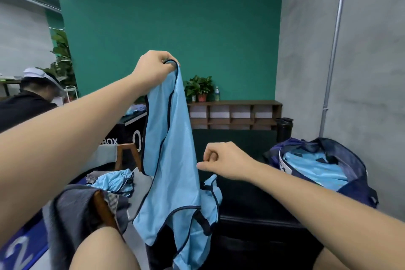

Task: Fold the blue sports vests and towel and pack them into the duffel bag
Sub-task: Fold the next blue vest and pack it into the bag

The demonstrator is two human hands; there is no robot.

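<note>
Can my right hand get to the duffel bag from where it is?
Probably yes: the right hand seems to hold nothing, and the open duffel bag sits to its right with nothing between them.

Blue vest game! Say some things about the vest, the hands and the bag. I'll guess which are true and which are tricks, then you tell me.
1. The left hand holds the blue vest up in the air. True.
2. The duffel bag is zipped shut. False: it is open, with blue cloth inside.
3. A potted plant stands on the shelf by the green wall. True.
4. The held vest is folded flat. False: it hangs loose.
</note>
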